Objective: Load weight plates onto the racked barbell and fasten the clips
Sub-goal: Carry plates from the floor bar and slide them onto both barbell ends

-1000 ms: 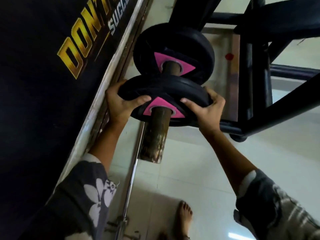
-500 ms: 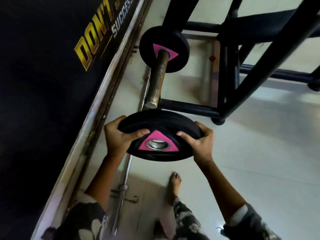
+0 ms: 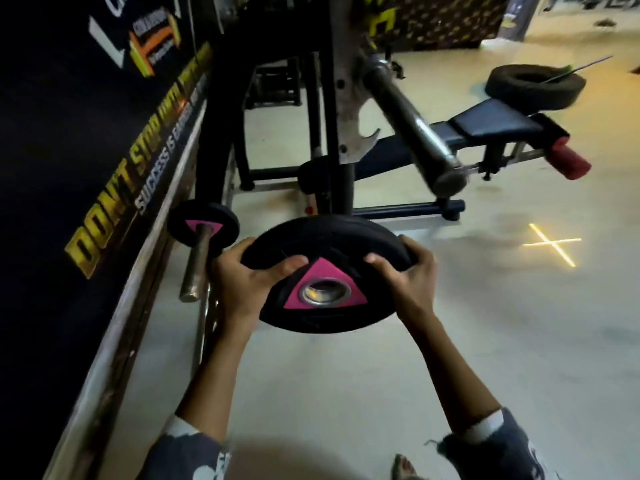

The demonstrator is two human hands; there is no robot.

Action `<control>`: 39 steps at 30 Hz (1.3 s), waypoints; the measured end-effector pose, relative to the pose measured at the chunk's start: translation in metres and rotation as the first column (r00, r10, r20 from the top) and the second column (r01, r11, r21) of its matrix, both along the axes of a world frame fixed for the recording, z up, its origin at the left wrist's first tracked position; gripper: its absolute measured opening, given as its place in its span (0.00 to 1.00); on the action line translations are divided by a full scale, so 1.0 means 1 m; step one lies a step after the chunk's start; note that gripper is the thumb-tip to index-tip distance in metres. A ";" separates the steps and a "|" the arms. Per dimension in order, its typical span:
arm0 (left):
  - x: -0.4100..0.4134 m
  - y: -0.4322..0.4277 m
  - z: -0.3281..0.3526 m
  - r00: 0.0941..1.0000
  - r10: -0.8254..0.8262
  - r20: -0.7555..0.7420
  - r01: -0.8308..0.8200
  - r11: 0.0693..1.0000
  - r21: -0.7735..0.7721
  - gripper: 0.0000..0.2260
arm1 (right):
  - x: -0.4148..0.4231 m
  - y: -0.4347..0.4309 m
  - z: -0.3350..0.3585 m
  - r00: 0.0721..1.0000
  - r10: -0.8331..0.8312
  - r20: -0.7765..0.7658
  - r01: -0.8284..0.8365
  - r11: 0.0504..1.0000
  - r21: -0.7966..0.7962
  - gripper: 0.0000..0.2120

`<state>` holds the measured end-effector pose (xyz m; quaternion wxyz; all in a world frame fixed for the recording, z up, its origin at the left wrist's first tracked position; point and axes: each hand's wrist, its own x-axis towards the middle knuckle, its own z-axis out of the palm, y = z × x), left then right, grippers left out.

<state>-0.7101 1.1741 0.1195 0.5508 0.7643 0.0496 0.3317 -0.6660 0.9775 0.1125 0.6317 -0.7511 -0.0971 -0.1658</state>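
The left hand (image 3: 247,277) grips the near-left rim of a black weight plate (image 3: 329,239), thumb laid over the face and fingers wrapped under the edge. The right hand (image 3: 407,275) holds the opposite rim the same way, so the plate hangs between the two hands, clear of the floor (image 3: 346,375). It is tilted, with its face turned up toward the person. A pink triangle (image 3: 323,271) surrounds its steel-lined centre hole.

Just beside the left hand, a smaller second plate (image 3: 227,230) with the same pink marking sits on a worn peg (image 3: 195,268) low by the wall. Along that wall runs a dark banner (image 3: 104,220) with gold lettering.

Above and to the right, well apart from the held plate, the barbell (image 3: 412,123) lies in the hook of the rack (image 3: 334,98), its thick sleeve end pointing out toward the person. Behind it stands the padded bench (image 3: 491,126), with a red roller (image 3: 568,162) at its foot. A tyre (image 3: 533,86) lies on the floor beyond it.

A bright cross of light (image 3: 550,242) falls on the floor to the right. At the bottom edge a bare foot (image 3: 403,469) shows.
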 end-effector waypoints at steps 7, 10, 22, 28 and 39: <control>0.072 -0.107 0.048 0.986 -0.053 0.160 0.054 0.999 -0.002 0.19 | 0.060 -0.109 0.059 0.973 -0.128 0.190 0.136 0.990 -0.031 0.29; 0.094 -0.127 0.070 0.984 -0.022 0.176 0.024 1.000 -0.008 0.21 | 0.087 -0.130 0.077 0.965 -0.152 0.213 0.161 0.987 -0.026 0.30; 0.180 -0.126 0.081 0.981 0.131 0.147 -0.139 0.989 0.046 0.24 | 0.195 -0.120 0.081 0.972 -0.023 0.234 0.027 1.000 -0.015 0.31; 0.258 -0.105 0.082 0.965 0.194 0.178 -0.222 0.963 0.153 0.23 | 0.280 -0.096 0.074 0.981 0.006 0.191 -0.018 0.998 0.063 0.29; 0.407 -0.058 0.085 0.977 0.181 0.116 -0.195 0.973 0.126 0.26 | 0.418 -0.048 0.083 0.988 0.010 0.154 -0.018 0.999 0.046 0.24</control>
